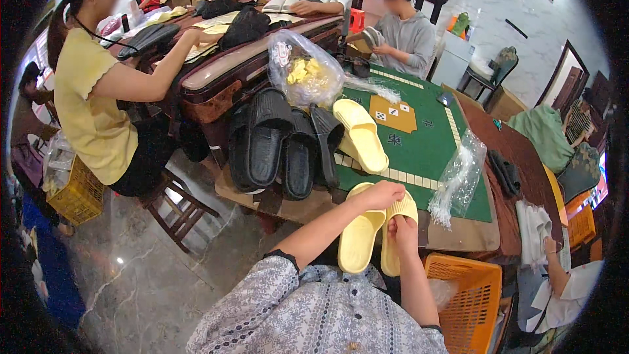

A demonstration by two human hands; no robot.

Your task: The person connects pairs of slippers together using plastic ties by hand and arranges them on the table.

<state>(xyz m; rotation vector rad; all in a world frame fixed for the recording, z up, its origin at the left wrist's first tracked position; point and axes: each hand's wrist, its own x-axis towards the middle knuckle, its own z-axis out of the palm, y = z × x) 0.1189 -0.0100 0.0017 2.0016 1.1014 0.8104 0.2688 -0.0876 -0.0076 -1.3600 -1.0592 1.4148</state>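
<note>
My left hand (380, 195) grips the top edge of a yellow slipper (359, 236) that hangs over the near edge of the green game table (419, 144). My right hand (401, 231) holds a second yellow slipper (393, 249) beside it, the two side by side. Another yellow slipper (360, 134) lies on the table just beyond. Several black slippers (282, 147) are stacked to the left of it.
A clear plastic bag of yellow slippers (304, 72) sits behind the black ones. An empty clear bag (458, 177) lies at my right. An orange crate (468, 301) stands below my right arm. Other people sit around the tables; a person in yellow (92, 92) sits at left.
</note>
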